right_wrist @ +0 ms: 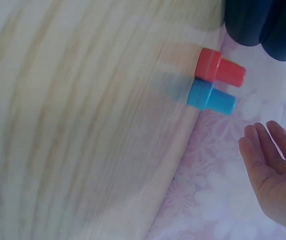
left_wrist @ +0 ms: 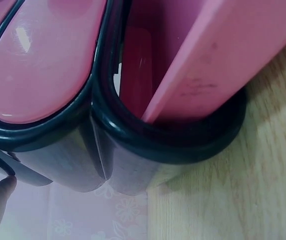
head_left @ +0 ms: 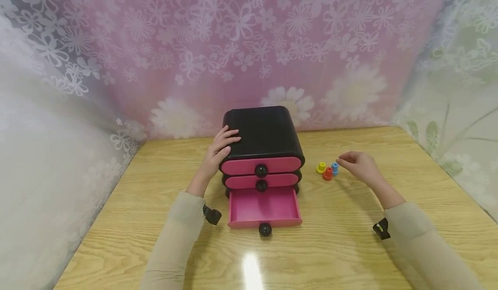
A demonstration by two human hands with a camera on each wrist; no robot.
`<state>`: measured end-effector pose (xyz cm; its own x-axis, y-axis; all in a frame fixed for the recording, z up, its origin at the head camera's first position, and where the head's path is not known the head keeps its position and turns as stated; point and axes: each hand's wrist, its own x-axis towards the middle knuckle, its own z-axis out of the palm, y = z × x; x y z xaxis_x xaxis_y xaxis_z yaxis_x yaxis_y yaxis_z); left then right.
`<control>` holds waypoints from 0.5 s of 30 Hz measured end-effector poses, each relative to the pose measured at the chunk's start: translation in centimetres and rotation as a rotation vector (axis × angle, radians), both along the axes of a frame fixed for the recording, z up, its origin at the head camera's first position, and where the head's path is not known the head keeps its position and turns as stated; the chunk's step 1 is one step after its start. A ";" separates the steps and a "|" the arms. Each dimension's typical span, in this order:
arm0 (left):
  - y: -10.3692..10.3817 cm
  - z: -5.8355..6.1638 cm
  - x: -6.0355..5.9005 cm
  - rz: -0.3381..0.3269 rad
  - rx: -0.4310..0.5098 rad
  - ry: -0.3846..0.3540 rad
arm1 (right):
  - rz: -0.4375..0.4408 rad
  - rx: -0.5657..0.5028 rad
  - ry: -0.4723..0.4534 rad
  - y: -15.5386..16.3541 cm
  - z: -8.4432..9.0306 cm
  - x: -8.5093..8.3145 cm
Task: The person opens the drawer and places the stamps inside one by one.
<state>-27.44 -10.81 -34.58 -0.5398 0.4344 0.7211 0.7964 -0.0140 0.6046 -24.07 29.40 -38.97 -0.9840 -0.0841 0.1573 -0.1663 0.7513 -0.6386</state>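
Observation:
My left hand (head_left: pixel 218 151) rests on the left top edge of a small black drawer cabinet (head_left: pixel 262 130), fingers spread over its top. The bottom pink drawer (head_left: pixel 265 205) is pulled out, its pink floor showing; the two upper drawers are closed. To the right of the cabinet stand three small stepped plastic pegs: yellow (head_left: pixel 320 167), red (head_left: pixel 327 174) and blue (head_left: pixel 335 169). My right hand (head_left: pixel 359 167) hovers beside the blue peg, holding nothing. In the right wrist view its fingers are loosely bent, thumb apart; there the red peg (right_wrist: pixel 220 67) mostly hides the yellow one.
Everything stands on a wood-grain table (head_left: pixel 155 221). Flowered pink cloth (head_left: pixel 249 56) hangs behind it, with pale cloth at both sides. Round black knobs (head_left: pixel 265 230) stick out from the drawer fronts. A black strap device (head_left: pixel 212 215) sits on each wrist.

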 end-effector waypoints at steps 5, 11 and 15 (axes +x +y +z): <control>0.0 0.3 0.3 -0.006 -0.005 -0.008 | 0.013 0.025 -0.002 0.1 -0.3 -0.3; -0.1 0.3 0.3 -0.001 -0.004 -0.010 | 0.035 0.045 -0.017 0.2 -0.4 -0.6; 0.0 0.3 0.3 -0.001 -0.003 -0.014 | 0.047 0.059 -0.025 0.2 -0.5 -0.7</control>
<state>-27.16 -10.85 -34.28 -0.5491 0.4374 0.7122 0.7881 -0.0127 0.6154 -24.80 29.65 -39.46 -0.9823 -0.1389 0.1258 -0.1868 0.7796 -0.5978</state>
